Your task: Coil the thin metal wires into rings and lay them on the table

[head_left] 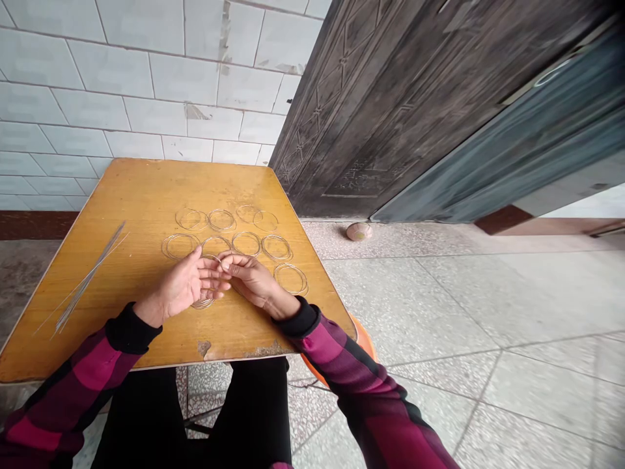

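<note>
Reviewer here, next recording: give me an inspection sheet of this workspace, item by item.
Surface: a yellow wooden tabletop, chipped along the near edge.
Work items: thin wire rings laid in rows; a bundle of straight wires at the left.
Clutter: a round mottled object on the floor.
Hands: left hand and right hand meet over a wire ring, partly hidden.
Cables: nothing seen.
Surroundings: a white tiled wall, a dark embossed door, a terrazzo floor.
</note>
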Action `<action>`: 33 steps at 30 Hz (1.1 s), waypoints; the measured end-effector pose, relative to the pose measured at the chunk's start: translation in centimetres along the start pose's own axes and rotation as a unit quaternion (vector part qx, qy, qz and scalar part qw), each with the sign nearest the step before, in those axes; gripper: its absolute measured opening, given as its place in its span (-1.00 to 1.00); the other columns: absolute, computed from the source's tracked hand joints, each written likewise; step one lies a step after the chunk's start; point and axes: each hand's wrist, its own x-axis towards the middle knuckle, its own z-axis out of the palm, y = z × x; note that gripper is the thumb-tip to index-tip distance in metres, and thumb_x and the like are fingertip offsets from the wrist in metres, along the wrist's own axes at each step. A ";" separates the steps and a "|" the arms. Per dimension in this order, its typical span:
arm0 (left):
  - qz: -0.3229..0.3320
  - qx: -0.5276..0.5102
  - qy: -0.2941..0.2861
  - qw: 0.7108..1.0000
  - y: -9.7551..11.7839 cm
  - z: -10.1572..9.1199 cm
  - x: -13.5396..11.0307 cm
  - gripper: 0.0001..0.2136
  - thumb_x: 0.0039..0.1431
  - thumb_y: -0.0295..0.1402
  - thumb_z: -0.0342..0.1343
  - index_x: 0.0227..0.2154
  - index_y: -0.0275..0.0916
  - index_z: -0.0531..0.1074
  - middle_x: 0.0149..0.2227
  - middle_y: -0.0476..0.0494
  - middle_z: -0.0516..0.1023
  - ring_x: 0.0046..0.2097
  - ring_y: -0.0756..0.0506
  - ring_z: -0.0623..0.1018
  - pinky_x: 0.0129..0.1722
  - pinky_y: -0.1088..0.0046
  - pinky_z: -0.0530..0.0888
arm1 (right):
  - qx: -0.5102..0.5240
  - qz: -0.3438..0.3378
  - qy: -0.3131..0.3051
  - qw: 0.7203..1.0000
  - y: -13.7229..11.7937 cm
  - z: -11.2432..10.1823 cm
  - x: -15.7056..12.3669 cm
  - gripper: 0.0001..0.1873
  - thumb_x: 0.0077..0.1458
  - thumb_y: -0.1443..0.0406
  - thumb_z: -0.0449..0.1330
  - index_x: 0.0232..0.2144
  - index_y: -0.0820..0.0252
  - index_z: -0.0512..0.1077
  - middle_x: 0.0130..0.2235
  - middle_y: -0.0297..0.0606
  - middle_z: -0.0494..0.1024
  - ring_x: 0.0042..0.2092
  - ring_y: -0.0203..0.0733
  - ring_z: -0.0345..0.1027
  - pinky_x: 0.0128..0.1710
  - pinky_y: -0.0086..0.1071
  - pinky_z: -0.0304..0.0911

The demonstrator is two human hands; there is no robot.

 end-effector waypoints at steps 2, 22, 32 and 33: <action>0.001 0.007 0.010 1.000 0.0 0.0 0.0 -0.46 0.37 0.00 -0.21 -0.27 -0.39 0.47 -0.27 -0.37 0.58 -0.31 -0.18 0.62 -0.33 0.33 0.50 | -0.003 0.009 -0.003 1.000 0.1 0.0 0.1 -0.73 -0.24 0.14 0.53 -0.53 0.14 0.59 -0.30 -0.38 0.48 -0.28 -0.34 0.28 -0.17 -0.40 0.18; -0.013 -0.088 -0.101 0.991 0.2 -1.5 0.3 -0.28 0.28 0.19 -0.35 -0.15 -0.39 0.47 -0.14 -0.47 0.55 -0.08 -0.34 0.58 -0.09 -0.01 0.48 | 0.006 -0.007 -0.003 1.000 0.0 0.1 0.1 -0.76 -0.16 0.15 0.50 -0.47 0.13 0.58 -0.30 -0.38 0.49 -0.29 -0.33 0.29 -0.16 -0.38 0.21; 0.026 -0.075 -0.031 0.996 -0.2 -0.7 0.2 -0.40 0.30 0.15 -0.24 -0.25 -0.32 0.45 -0.24 -0.33 0.54 -0.21 -0.24 0.59 -0.23 0.19 0.51 | -0.031 -0.001 -0.020 0.999 0.5 0.4 -0.1 -0.72 -0.13 0.10 0.48 -0.50 0.16 0.57 -0.33 -0.36 0.51 -0.25 -0.32 0.34 -0.10 -0.36 0.21; 0.033 -0.074 -0.028 0.996 -0.3 -0.5 0.1 -0.42 0.30 0.14 -0.22 -0.25 -0.30 0.45 -0.25 -0.30 0.53 -0.23 -0.23 0.59 -0.26 0.22 0.51 | -0.033 -0.001 -0.018 0.999 0.5 0.4 -0.1 -0.72 -0.13 0.10 0.48 -0.50 0.16 0.56 -0.34 -0.37 0.50 -0.26 -0.32 0.34 -0.11 -0.36 0.21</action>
